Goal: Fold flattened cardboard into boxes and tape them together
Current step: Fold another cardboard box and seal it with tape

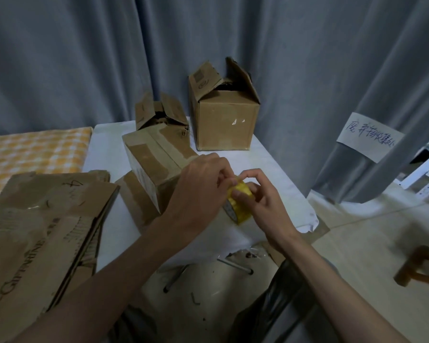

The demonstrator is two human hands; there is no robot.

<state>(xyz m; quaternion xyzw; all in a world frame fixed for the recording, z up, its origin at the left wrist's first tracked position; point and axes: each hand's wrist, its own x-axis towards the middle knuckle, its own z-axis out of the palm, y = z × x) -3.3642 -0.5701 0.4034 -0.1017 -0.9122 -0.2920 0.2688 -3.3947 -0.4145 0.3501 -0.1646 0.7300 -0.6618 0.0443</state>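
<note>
1. Picking at the yellow tape roll (239, 203), both hands pinch it above the white surface (278, 174): left hand (198, 191) at its top edge, right hand (263, 196) gripping its side.
2. Light, stiff, probably slick roll; best held by its rim.

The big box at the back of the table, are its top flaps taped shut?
No, the big box has its top flaps standing open.

Flattened cardboard (42, 233) lies left of taped box (156, 167) on table (104, 149)

Taped box (156, 167) just left of hands
</note>
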